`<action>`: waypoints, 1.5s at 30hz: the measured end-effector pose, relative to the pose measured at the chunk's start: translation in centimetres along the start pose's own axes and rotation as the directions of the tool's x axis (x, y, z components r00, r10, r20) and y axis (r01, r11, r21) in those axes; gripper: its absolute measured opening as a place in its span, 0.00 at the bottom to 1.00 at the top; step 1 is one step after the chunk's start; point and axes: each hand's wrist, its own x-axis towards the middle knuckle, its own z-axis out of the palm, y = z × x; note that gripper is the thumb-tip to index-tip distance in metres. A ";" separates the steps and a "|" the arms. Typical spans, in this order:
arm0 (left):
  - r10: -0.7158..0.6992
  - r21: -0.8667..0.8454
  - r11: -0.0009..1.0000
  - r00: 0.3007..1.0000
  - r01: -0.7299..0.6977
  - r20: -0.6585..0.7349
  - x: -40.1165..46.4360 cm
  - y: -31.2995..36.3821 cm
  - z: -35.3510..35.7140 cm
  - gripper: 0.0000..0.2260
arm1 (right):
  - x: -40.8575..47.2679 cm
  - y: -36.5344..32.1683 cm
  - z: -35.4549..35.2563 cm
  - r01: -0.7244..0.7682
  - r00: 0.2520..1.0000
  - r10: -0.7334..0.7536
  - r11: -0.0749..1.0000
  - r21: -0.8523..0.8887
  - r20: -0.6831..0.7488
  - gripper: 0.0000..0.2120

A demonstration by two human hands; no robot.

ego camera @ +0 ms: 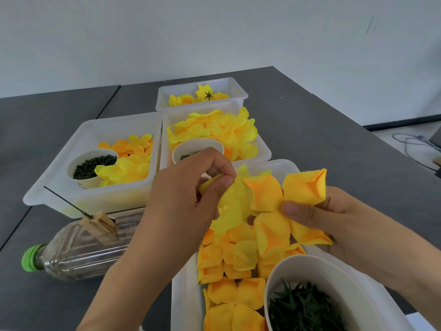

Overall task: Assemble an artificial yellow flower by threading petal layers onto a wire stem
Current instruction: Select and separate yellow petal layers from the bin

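We saw a yellow-orange petal layer (274,206) spread above the nearest bin (186,295), its squarish petals fanned round a small centre hole. One pale yellow petal was pinched at its left side, an orange one at its right. Loose petals (229,271) lay heaped in the bin beneath. The thin dark wire stem (64,201) slanted up from a clothespin (102,226), well left of the layer.

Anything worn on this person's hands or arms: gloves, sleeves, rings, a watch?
No. The left hand and right hand are bare, with no gloves and no rings on the fingers that show. Both forearms are bare as far as the frame reaches: no sleeves, watch or wristband in view.
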 end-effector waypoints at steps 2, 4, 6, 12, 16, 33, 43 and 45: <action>-0.017 -0.032 0.999 0.999 0.016 -0.030 -0.1 0.0 -0.1 0.07 | -0.1 -0.2 0.1 0.025 0.998 -0.027 0.999 -0.027 -0.057 0.15; -0.030 -0.056 0.998 0.998 0.028 -0.049 -0.1 0.0 -0.2 0.08 | -0.2 -0.5 0.3 0.040 0.996 -0.046 0.997 -0.069 -0.078 0.14; -0.039 -0.070 0.997 0.997 0.035 -0.062 -0.2 0.0 -0.2 0.08 | -0.3 -0.7 0.6 0.064 0.994 -0.075 0.989 -0.132 -0.079 0.11; -0.074 -0.081 0.995 0.991 0.065 -0.113 -0.2 -0.6 -0.5 0.07 | -1.0 -0.8 -0.3 0.057 0.995 -0.061 0.997 -0.055 -0.078 0.13; -0.065 -0.082 0.995 0.989 0.055 -0.131 -0.2 -1.1 -0.6 0.06 | -1.9 -0.5 -2.1 0.028 0.990 -0.010 0.991 0.132 -0.138 0.22; -0.185 0.528 0.844 0.873 -0.094 0.452 0.6 -2.0 3.2 0.14 | 0.0 -1.0 -0.2 -0.040 0.888 0.173 0.953 0.301 -0.426 0.09; 0.123 0.196 0.972 0.991 -0.131 0.052 -0.9 1.1 3.0 0.05 | 1.0 0.6 1.5 -0.004 0.966 0.051 0.983 0.182 -0.252 0.10; 0.070 0.199 0.977 0.996 -0.079 0.055 -1.3 1.4 3.5 0.05 | 1.2 0.3 2.2 -0.009 0.963 0.018 0.999 0.036 -0.270 0.08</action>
